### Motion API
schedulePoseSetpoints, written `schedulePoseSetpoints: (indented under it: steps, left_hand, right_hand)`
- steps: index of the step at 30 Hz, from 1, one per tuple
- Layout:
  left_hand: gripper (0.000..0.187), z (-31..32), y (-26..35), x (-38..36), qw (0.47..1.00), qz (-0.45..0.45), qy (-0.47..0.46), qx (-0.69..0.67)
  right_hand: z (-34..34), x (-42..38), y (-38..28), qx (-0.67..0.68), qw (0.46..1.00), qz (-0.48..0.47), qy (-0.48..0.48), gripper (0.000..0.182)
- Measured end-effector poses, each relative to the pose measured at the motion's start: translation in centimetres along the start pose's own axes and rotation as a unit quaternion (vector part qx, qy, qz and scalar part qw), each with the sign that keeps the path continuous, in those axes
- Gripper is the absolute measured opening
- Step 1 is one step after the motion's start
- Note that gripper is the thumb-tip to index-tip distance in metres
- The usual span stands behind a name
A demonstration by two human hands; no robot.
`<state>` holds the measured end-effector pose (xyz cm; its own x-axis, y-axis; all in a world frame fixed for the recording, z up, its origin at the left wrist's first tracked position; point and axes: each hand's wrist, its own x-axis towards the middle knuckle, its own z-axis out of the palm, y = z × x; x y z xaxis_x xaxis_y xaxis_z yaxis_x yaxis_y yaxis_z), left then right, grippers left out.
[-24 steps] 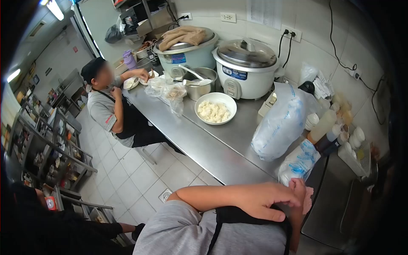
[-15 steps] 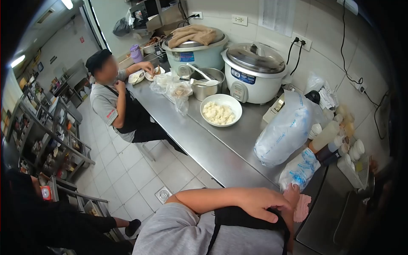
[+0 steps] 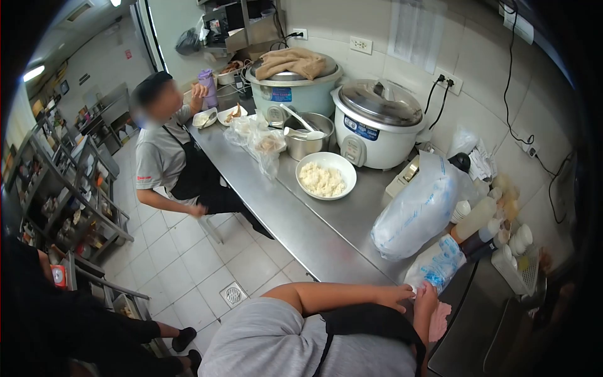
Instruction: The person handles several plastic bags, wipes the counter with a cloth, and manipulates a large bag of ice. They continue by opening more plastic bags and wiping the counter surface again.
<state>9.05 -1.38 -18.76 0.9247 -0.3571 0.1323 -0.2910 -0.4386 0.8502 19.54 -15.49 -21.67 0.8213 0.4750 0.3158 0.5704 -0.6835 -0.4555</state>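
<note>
A small pack of clear plastic bags with blue print (image 3: 438,264) lies on the steel counter. My right hand (image 3: 426,300) is closed on its near end, fingers pinched. From the left, my left hand (image 3: 396,297) meets the same end, its fingertips curled against the plastic beside my right fingers. A larger pack of clear bags with blue print (image 3: 418,210) lies just beyond. A pink cloth or paper (image 3: 440,320) shows beside my right wrist.
A white bowl of rice (image 3: 326,176), a steel pot (image 3: 309,141) and two rice cookers (image 3: 379,125) stand on the counter (image 3: 282,210). Several sauce bottles (image 3: 475,220) are at the right. A seated co-worker (image 3: 166,147) eats at the far end. Another person in dark clothing is lower left.
My left hand has moved from over my right wrist to the pack's end, beside my right fingers. The co-worker has raised one hand from the plate and lowered the other.
</note>
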Motion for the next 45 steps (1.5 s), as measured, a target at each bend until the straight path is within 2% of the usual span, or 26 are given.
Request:
schedulePoseSetpoints:
  steps: [5, 8, 11, 14, 17, 20, 23, 25, 27, 28, 29, 30, 32, 33, 34, 36, 37, 39, 42, 43, 45]
  left_hand:
    - [0.080, 0.4, -1.9, 1.5, 0.997, -0.013, -0.033, 0.073]
    - [0.085, 0.8, -3.2, 2.5, 0.996, -0.026, -0.033, 0.084]
    - [0.082, 0.7, -3.0, 2.6, 0.996, -0.044, -0.012, 0.083]
    - [0.066, -0.2, -1.1, 2.4, 0.996, -0.069, 0.005, 0.065]
    - [0.057, 0.9, -2.5, 3.5, 0.996, -0.050, -0.071, -0.006]
    - [0.049, 2.3, -4.6, 3.7, 0.993, 0.013, -0.093, -0.074]
    - [0.042, 3.4, -9.1, 2.1, 0.989, 0.065, -0.043, -0.124]
    - [0.038, 3.3, -11.4, -1.0, 0.983, 0.041, -0.007, -0.178]
    - [0.045, 0.8, -7.5, -3.6, 0.954, -0.058, -0.019, -0.293]
    - [0.049, -0.5, -5.3, -4.9, 0.931, -0.108, -0.016, -0.348]
    - [0.051, -1.8, -0.1, -5.9, 0.873, -0.051, 0.061, -0.481]
    - [0.052, -2.8, 3.0, -6.3, 0.789, 0.006, 0.141, -0.597]
    - [0.056, -3.9, 4.3, -6.4, 0.814, -0.045, 0.109, -0.569]
    - [0.056, -3.9, 4.2, -6.4, 0.835, -0.066, 0.122, -0.532]
    - [0.055, -3.9, 4.2, -6.4, 0.854, -0.087, 0.134, -0.495]
    - [0.050, -3.9, 3.1, -5.7, 0.897, -0.121, 0.211, -0.370]
    - [0.045, -4.1, 3.0, -5.8, 0.851, -0.103, 0.254, -0.448]
    - [0.036, -5.2, 2.8, -6.2, 0.733, -0.064, 0.330, -0.591]
    - [0.030, -7.9, 0.1, -8.0, 0.623, 0.152, 0.153, -0.751]
    - [0.030, -8.4, 1.9, -8.0, 0.675, 0.056, 0.253, -0.691]
    - [0.030, -8.8, 5.4, -7.9, 0.725, -0.140, 0.431, -0.518]
  right_hand:
    - [-2.5, 0.0, -3.4, -0.143, 0.989, -0.026, 0.000, 0.011]
    - [-2.5, 0.2, -3.0, -0.126, 0.991, -0.040, 0.023, 0.009]
    - [-3.4, 0.2, -3.6, -0.032, 0.998, -0.035, 0.031, 0.009]
    - [-4.8, 0.1, -5.9, -0.011, 0.984, -0.158, 0.079, 0.008]
    - [-5.3, -0.3, -8.4, 0.123, 0.943, -0.310, -0.013, 0.008]
    - [-6.5, -1.2, -12.1, 0.266, 0.867, -0.404, -0.119, 0.009]
    - [-5.5, -1.3, -11.4, 0.284, 0.870, -0.385, -0.124, 0.009]
    - [-6.0, -1.7, -11.3, 0.349, 0.882, -0.282, -0.145, 0.008]
    - [-6.2, -2.4, -11.1, 0.414, 0.876, -0.170, -0.181, 0.005]
    - [-5.9, -2.5, -11.2, 0.449, 0.860, -0.117, -0.211, 0.004]
    - [-5.7, -2.7, -11.4, 0.483, 0.839, -0.068, -0.242, 0.004]
    - [-5.7, -2.9, -11.7, 0.530, 0.785, -0.006, -0.320, 0.009]
    - [-3.4, -3.9, -11.7, 0.525, 0.765, -0.047, -0.369, 0.009]
    - [-2.5, -4.1, -11.7, 0.520, 0.755, -0.071, -0.393, 0.010]
    - [-2.4, -4.1, -11.8, 0.539, 0.714, -0.042, -0.445, 0.016]
    - [-2.3, -4.4, -11.2, 0.492, 0.755, -0.045, -0.432, 0.017]
    - [-2.3, -4.5, -11.0, 0.468, 0.774, -0.045, -0.424, 0.018]
    - [-2.8, -4.3, -11.1, 0.484, 0.771, -0.001, -0.413, 0.017]
    - [-4.0, -4.3, -10.7, 0.462, 0.782, 0.029, -0.417, 0.020]
    - [-4.3, -4.1, -10.4, 0.448, 0.788, 0.033, -0.421, 0.021]
    - [-4.6, -3.4, -9.1, 0.452, 0.844, -0.039, -0.286, 0.030]
